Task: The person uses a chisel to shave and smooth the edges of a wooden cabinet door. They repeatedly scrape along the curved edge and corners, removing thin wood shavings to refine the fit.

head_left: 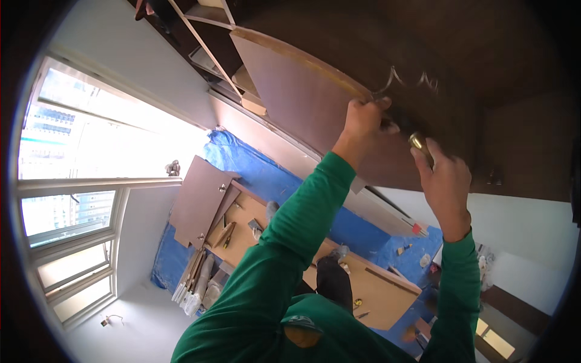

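My left hand (362, 124) is raised at the edge of a brown-grey cabinet panel (302, 91). Its fingers are curled closed there, and whatever they grip is lost in shadow. To its right, my right hand (445, 181) is closed around a tool with a shiny, yellow-gold rounded end (416, 141). That end points up toward the left hand; the rest of the tool is hidden by the fingers. Behind both hands lies the dark brown cabinet surface (448, 103), with wavy light marks above the left hand.
Below me is a tan board (387, 299) with a yellow tape measure (357, 302) and small tools. Blue sheeting (242, 154) covers the floor. Loose panels (196, 196) and bundled strips (190, 275) lie left, near windows (69, 212). Open shelves (209, 57) stand upper left.
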